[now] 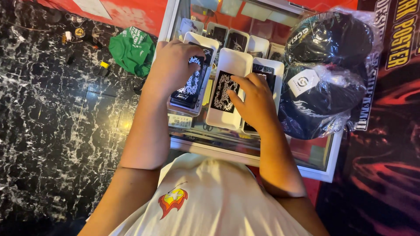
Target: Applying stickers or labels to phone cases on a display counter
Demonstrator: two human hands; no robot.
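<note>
My left hand [173, 65] grips a small stack of black items with white patterns [190, 87] over a white tray on the glass display case [245, 148]. My right hand [256, 102] rests on the right edge of a white rectangular tray [229, 65] that holds a black patterned piece [224, 91]; the fingers touch that piece and the tray beside it [270, 67]. More white trays with black patterned items [238, 41] lie in a row farther back on the glass.
Black caps wrapped in clear plastic [326, 74] are stacked on the right end of the case. A green bag [133, 48] lies on the black marbled floor at the left. A dark poster [385, 131] covers the right side.
</note>
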